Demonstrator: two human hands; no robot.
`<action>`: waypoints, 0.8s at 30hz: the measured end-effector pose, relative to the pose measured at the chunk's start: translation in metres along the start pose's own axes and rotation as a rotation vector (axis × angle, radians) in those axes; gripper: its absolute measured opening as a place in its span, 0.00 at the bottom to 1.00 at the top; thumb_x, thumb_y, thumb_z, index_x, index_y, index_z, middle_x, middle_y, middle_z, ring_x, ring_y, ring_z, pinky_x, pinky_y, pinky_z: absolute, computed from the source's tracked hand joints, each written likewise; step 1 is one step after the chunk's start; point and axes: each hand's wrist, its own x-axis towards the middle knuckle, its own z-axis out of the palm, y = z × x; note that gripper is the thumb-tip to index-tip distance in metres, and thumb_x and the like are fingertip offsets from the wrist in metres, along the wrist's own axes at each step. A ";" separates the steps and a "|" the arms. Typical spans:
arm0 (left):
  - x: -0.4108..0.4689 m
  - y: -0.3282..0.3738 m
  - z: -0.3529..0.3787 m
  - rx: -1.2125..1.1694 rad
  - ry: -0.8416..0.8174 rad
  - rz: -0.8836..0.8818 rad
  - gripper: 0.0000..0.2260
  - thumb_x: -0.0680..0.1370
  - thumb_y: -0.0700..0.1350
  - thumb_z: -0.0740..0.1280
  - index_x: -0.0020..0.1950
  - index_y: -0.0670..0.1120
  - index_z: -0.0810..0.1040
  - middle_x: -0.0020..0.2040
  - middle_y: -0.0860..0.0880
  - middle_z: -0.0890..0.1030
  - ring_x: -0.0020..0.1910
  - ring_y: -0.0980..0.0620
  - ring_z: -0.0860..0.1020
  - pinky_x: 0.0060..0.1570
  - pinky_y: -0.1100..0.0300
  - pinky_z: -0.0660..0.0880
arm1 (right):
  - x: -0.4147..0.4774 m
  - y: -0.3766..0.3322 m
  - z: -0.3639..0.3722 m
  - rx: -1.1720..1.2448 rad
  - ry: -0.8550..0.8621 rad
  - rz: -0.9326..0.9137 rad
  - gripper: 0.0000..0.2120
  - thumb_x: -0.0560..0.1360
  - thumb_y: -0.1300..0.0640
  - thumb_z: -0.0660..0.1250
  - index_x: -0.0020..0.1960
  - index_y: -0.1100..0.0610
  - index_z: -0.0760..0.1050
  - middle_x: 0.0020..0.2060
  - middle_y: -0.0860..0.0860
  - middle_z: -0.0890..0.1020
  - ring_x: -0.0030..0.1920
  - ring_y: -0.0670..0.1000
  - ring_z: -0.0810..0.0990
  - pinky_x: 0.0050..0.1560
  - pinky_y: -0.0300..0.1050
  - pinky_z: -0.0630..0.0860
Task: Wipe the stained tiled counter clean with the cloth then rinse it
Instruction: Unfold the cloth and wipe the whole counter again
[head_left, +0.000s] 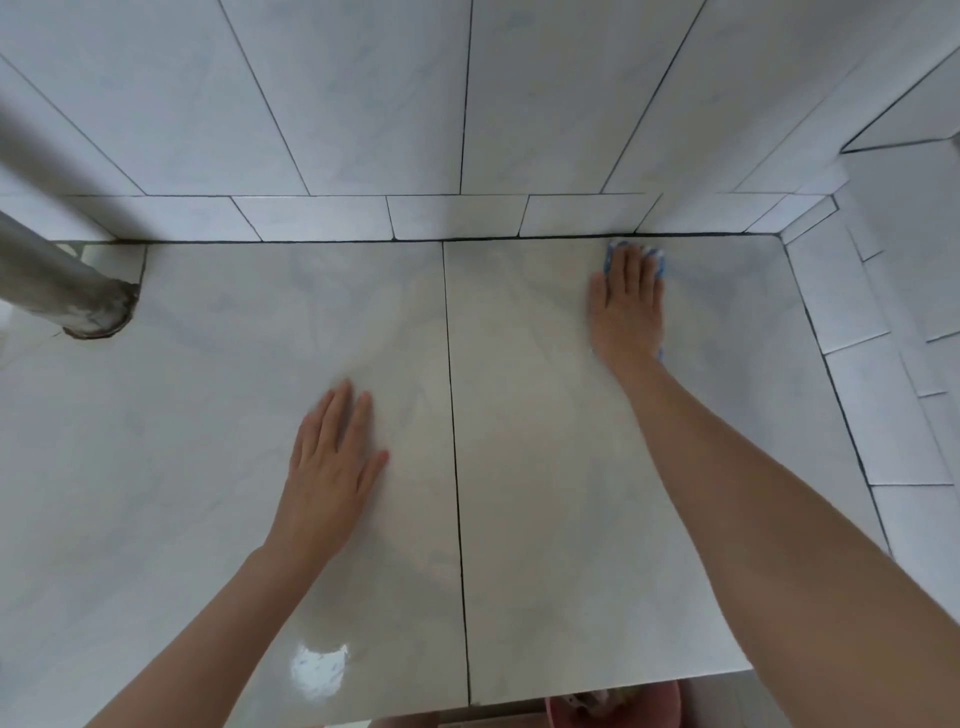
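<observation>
Wiping stage here: the right hand (626, 301) presses the blue cloth (660, 266) flat against the surface (545, 493), fingers straight rather than curled round it, right up at the back wall (363, 104) seam. The left hand (332, 467) lies flat on the left tile, fingers spread, holding nothing, just bracing. Next, I'd say, a pull toward the front edge with firm, even pressure. Plenty of open tile there; the side wall (857, 322) closes in on the right, and the pipe (57, 280) stands far left. Rinsing is not yet begun.
</observation>
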 end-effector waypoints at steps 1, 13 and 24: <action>0.000 0.000 -0.001 0.002 -0.002 0.002 0.31 0.79 0.61 0.43 0.74 0.42 0.60 0.73 0.40 0.60 0.72 0.47 0.53 0.69 0.57 0.47 | 0.003 -0.014 0.003 -0.018 -0.006 -0.054 0.26 0.82 0.50 0.44 0.77 0.59 0.43 0.77 0.56 0.47 0.76 0.55 0.42 0.75 0.49 0.41; -0.003 -0.004 -0.005 -0.002 -0.013 -0.014 0.30 0.79 0.60 0.44 0.73 0.43 0.61 0.73 0.41 0.61 0.72 0.46 0.56 0.70 0.60 0.47 | -0.076 -0.130 0.033 -0.051 -0.179 -0.757 0.31 0.77 0.43 0.36 0.76 0.53 0.51 0.76 0.49 0.55 0.76 0.51 0.50 0.73 0.45 0.41; -0.003 -0.003 -0.004 -0.015 -0.018 -0.020 0.30 0.79 0.61 0.43 0.74 0.43 0.60 0.74 0.42 0.60 0.72 0.46 0.54 0.70 0.60 0.45 | -0.070 -0.024 0.014 0.002 -0.088 -0.511 0.28 0.79 0.45 0.41 0.76 0.55 0.54 0.75 0.51 0.58 0.76 0.53 0.53 0.73 0.49 0.50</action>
